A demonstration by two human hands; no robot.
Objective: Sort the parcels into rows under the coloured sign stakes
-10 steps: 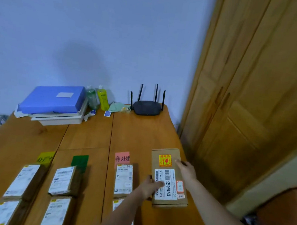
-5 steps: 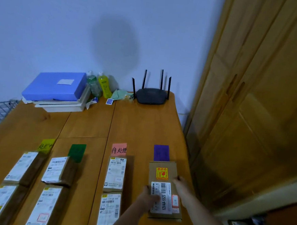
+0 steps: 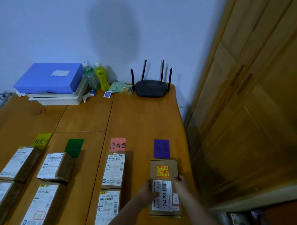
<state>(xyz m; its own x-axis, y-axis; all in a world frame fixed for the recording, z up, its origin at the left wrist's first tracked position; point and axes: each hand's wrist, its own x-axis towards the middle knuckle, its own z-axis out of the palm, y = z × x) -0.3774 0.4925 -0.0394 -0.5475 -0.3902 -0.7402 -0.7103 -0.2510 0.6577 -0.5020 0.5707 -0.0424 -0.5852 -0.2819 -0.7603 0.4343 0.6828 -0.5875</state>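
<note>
A brown parcel (image 3: 164, 170) with a fragile sticker and a white label lies flat on the table, just below the purple sign (image 3: 161, 148). My left hand (image 3: 148, 192) grips its left edge and my right hand (image 3: 181, 186) its right edge. Further left stand a pink sign (image 3: 117, 144), a green sign (image 3: 74, 146) and a yellow sign (image 3: 41, 140). Under each lies a column of parcels: pink (image 3: 113, 170), green (image 3: 54, 166), yellow (image 3: 18, 163).
At the back of the wooden table (image 3: 139, 122) sit a black router (image 3: 150, 88), two bottles (image 3: 101, 76), a green cloth and a blue folder (image 3: 49, 77) on white trays. A wooden wardrobe (image 3: 251, 102) stands close on the right. The table's right edge is near the parcel.
The parcel came down and back toward me, uncovering the purple sign, and now lies below it. Both hands stayed on its sides. My view tilted down over the table.
</note>
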